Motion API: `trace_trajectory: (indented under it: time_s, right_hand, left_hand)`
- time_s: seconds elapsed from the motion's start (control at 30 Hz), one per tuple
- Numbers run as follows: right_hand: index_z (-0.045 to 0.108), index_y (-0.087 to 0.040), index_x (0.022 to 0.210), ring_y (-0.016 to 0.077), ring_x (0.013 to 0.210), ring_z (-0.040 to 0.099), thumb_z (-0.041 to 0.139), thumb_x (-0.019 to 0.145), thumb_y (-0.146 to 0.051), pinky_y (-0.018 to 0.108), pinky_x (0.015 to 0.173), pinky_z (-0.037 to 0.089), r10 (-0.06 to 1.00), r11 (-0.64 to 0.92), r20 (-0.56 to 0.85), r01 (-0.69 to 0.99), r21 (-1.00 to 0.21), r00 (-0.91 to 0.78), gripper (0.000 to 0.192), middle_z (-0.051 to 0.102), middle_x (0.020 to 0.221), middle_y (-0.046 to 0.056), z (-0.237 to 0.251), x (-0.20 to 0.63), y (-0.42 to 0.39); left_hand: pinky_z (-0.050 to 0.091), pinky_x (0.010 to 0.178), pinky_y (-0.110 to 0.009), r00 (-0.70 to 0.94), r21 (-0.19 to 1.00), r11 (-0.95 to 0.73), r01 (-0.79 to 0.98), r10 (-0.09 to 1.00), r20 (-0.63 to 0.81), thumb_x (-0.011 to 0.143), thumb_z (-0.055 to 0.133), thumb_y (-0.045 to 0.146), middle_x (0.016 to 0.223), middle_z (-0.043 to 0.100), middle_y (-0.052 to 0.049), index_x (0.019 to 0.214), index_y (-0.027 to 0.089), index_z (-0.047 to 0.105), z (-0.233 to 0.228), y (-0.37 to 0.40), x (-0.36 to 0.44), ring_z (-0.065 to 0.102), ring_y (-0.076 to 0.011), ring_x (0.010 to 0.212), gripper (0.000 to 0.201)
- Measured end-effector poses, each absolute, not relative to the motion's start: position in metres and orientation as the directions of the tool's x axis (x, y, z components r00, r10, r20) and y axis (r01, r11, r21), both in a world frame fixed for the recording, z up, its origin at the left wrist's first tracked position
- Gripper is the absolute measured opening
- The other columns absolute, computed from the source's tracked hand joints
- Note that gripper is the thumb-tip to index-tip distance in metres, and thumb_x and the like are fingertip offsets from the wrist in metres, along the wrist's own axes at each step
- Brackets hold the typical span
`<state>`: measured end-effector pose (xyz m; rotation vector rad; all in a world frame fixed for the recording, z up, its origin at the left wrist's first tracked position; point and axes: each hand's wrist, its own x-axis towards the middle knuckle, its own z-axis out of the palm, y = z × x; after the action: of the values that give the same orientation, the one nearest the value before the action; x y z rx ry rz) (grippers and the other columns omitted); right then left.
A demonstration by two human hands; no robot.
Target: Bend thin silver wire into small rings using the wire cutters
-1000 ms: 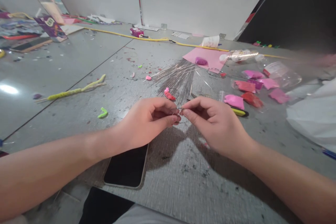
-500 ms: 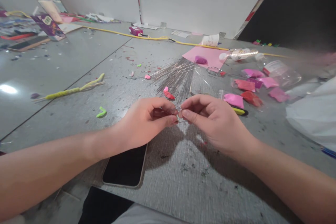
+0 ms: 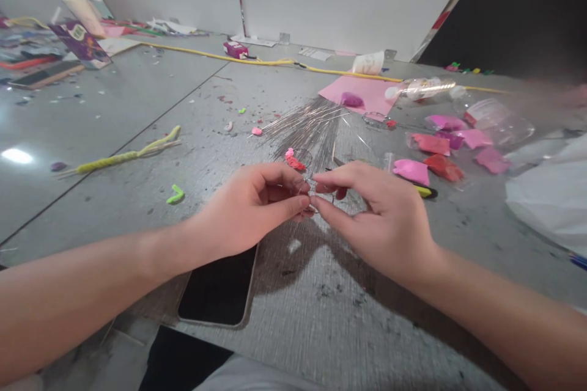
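My left hand (image 3: 257,208) pinches a thin bent wire (image 3: 306,181) between thumb and fingers, above the table. From the other side, my right hand (image 3: 385,214) has its thumb and index fingertips on the same wire, with a small gap between them. Most of the wire is hidden by the fingers. Just beyond the hands lie a small pink and red clay piece (image 3: 294,159) and a spread bundle of straight thin wires (image 3: 312,128). A black-screened phone (image 3: 217,290) rests under my left wrist.
Right of the hands are several pink and red clay packets (image 3: 411,171), a yellow-and-black tool (image 3: 425,191) and clear plastic bottles (image 3: 498,119). A yellow-green wrapped stem (image 3: 128,157) and green clay bit (image 3: 175,194) lie left. A yellow cord (image 3: 206,57) crosses the back near pink paper (image 3: 332,90).
My right thumb and index finger have parted a little at the wire, and that hand is turned slightly. My left hand stays nearly in place. The view has shifted slightly.
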<state>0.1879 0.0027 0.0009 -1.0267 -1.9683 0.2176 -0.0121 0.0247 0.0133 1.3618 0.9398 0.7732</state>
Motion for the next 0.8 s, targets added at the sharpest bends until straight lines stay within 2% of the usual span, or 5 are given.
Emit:
trace_trajectory:
  time_s: [0.1,0.27,0.4,0.57,0.8]
  right_hand:
    - [0.071,-0.024,0.103,0.0209,0.088,0.073,0.066,0.092,-0.013,0.037,0.076,0.059,0.606,0.732,0.706,0.604,-0.315,-0.366,0.016,0.078,0.094,0.006,0.0034,0.1905,0.0039]
    - [0.07,-0.021,0.104,0.0217,0.085,0.071,0.063,0.095,-0.014,0.038,0.077,0.058,0.557,0.722,0.701,0.677,-0.145,-0.444,0.014,0.077,0.095,0.008,0.006,0.192,0.0043]
    - [0.07,-0.021,0.099,0.023,0.082,0.068,0.062,0.094,-0.012,0.039,0.075,0.055,0.485,0.743,0.685,0.669,0.005,-0.544,0.012,0.075,0.09,0.008,0.0025,0.1954,0.006]
    - [0.07,-0.024,0.091,0.0233,0.082,0.067,0.06,0.096,-0.015,0.041,0.075,0.054,0.501,0.725,0.662,0.688,0.032,-0.558,0.014,0.073,0.085,0.006,0.0006,0.1982,0.0057]
    - [0.068,-0.024,0.074,0.02,0.067,0.061,0.059,0.096,-0.016,0.038,0.06,0.05,0.477,0.737,0.642,0.671,0.079,-0.6,0.025,0.068,0.072,0.004,0.0099,0.1948,0.0022]
  left_hand:
    - [0.063,0.077,-0.029,0.452,0.996,0.07,0.061,0.887,-0.09,0.083,0.077,0.023,0.078,0.074,0.0,0.091,0.016,0.067,0.0123,0.0248,-0.0127,0.073,-0.0141,0.076,0.015]
    - [0.063,0.074,-0.029,0.451,0.996,0.045,0.079,0.889,-0.076,0.08,0.079,0.025,0.079,0.073,-0.001,0.09,0.016,0.067,0.011,0.0252,-0.0129,0.073,-0.0153,0.076,0.018]
    - [0.062,0.073,-0.027,0.467,0.994,0.026,0.102,0.881,-0.071,0.081,0.079,0.025,0.08,0.073,-0.001,0.09,0.016,0.068,0.0105,0.0252,-0.0135,0.072,-0.0143,0.075,0.017]
    - [0.058,0.066,-0.025,0.462,0.987,-0.014,0.162,0.885,-0.063,0.082,0.078,0.026,0.078,0.073,0.0,0.092,0.017,0.07,0.0105,0.0242,-0.0144,0.07,-0.0137,0.073,0.015]
    - [0.054,0.066,-0.025,0.454,0.966,-0.096,0.239,0.891,-0.024,0.08,0.076,0.024,0.082,0.074,-0.003,0.085,0.016,0.074,0.0149,0.0225,-0.0141,0.066,-0.0148,0.076,0.01]
